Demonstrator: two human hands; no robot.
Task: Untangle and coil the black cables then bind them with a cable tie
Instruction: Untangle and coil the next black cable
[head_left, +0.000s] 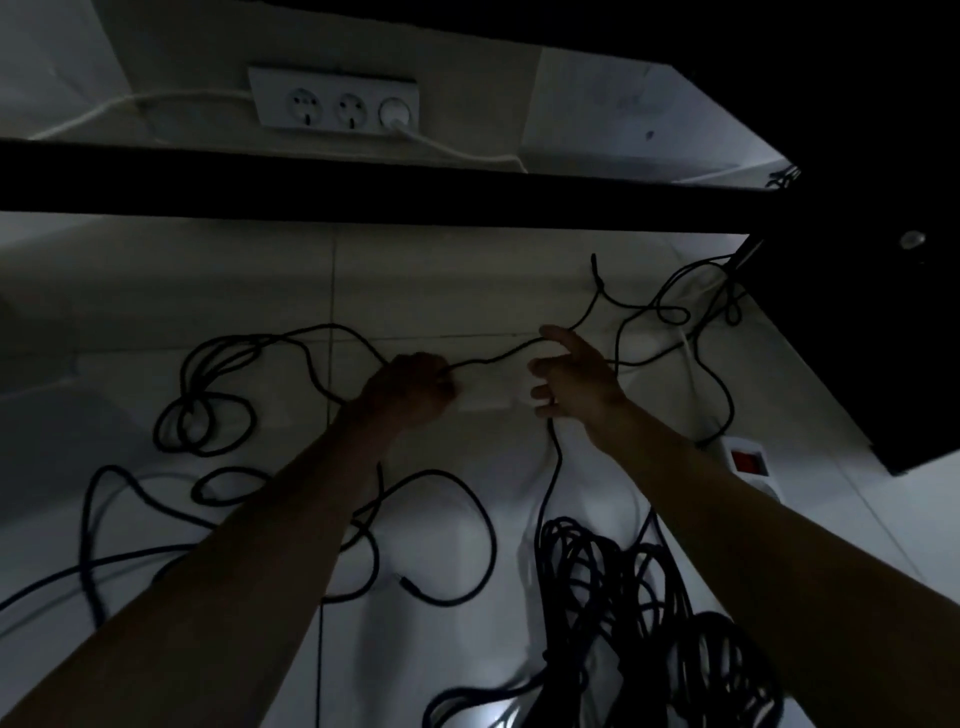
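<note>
Black cables (332, 519) sprawl tangled across frame centre and bottom | one strand (493, 358) runs left-right between hands | left hand (415, 389) grips its end | right hand (571, 384) fingers spread, strand touching, grip unclear.

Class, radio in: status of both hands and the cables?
Left hand grips black cable; right hand open, fingers on it. Cables uncoiled, no tie yet. Tangled heap nearby.

Black cables (332, 525) sprawl across the floor (426, 291); apparently bare beneath the beam (311, 176).
</note>
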